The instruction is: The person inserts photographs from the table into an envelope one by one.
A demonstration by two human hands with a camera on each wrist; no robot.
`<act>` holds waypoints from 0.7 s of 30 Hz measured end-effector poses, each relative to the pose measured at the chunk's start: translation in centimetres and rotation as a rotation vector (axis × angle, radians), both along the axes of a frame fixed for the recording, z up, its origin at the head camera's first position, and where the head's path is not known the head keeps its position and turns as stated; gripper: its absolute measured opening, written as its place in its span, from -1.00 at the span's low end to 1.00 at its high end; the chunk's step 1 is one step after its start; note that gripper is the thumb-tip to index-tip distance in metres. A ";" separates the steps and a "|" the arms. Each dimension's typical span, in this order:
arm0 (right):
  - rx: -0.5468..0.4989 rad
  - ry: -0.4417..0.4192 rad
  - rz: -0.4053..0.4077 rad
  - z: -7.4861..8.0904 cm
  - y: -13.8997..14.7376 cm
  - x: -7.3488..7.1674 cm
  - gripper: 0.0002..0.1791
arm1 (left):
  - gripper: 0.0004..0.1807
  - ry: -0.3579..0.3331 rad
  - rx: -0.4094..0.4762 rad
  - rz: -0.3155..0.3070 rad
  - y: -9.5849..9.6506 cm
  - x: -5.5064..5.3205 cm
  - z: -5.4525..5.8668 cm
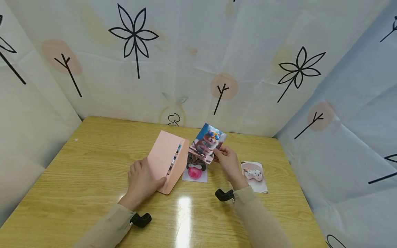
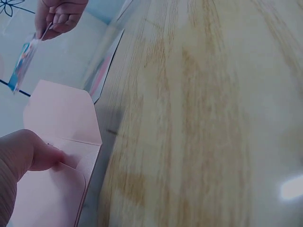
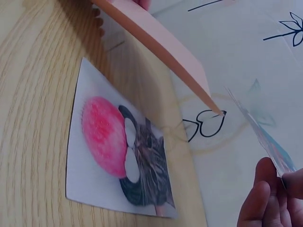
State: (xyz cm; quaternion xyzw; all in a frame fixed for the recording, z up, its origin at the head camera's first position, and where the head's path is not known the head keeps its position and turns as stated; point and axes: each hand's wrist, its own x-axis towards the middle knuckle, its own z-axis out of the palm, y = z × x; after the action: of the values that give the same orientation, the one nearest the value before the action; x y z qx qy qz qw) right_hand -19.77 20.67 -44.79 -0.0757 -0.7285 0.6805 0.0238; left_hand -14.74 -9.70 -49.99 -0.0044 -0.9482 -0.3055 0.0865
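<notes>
The left hand has its grip clamped on a pink envelope, the thumb lying over the front by the opening and the other fingers spread along the left side. The envelope is tilted, and its flap stands open on the right; in the slit between flap and body, the coloured edges of what lies inside show as a narrow strip. Whether the envelope's lower edge touches the desk cannot be told. The right hand has its grip closed on the lower right edge of a card, pinched between thumb and fingers and raised just beside the flap; it bears a furry animal in goggles against blue. Under it, in the head view, lies a cat picture, flat on the desk and partly hidden; the right wrist view shows it apart from the raised card, with a pink ball at the cat's paws. To the right of the right hand, a white picture with two spotted shapes lies on the desk. Each beige sleeve ends at a wrist with a black device. Behind the desk hangs a pale cloth printed with black flowers and twigs.
</notes>
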 end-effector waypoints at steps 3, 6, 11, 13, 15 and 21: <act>-0.035 0.019 -0.024 -0.1 -0.5 -0.1 -0.80 | 0.07 0.004 -0.010 -0.002 0.1 0.0 0.0; -0.052 0.020 -0.041 -0.3 -1.0 -0.2 -0.82 | 0.08 -0.004 -0.022 -0.005 0.2 -0.1 0.1; -0.050 0.015 -0.042 -0.6 -1.7 0.0 -0.82 | 0.09 -0.025 -0.030 -0.007 0.3 -0.1 0.1; -0.044 0.022 -0.038 -0.6 -2.0 0.0 -0.82 | 0.10 -0.023 -0.027 -0.009 0.3 -0.1 0.2; -0.030 0.031 -0.030 -0.6 -2.2 0.1 -0.82 | 0.10 -0.015 -0.024 -0.012 0.3 -0.1 0.2; -0.013 0.048 -0.016 -0.8 -2.6 0.2 -0.82 | 0.09 0.023 -0.027 -0.018 0.4 -0.2 0.1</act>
State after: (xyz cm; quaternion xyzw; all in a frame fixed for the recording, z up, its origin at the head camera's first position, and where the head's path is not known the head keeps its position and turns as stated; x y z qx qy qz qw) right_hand -19.61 18.04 -45.63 -0.0652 -0.7227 0.6865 0.0464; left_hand -14.89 -9.29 -49.89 -0.0177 -0.9512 -0.2934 0.0944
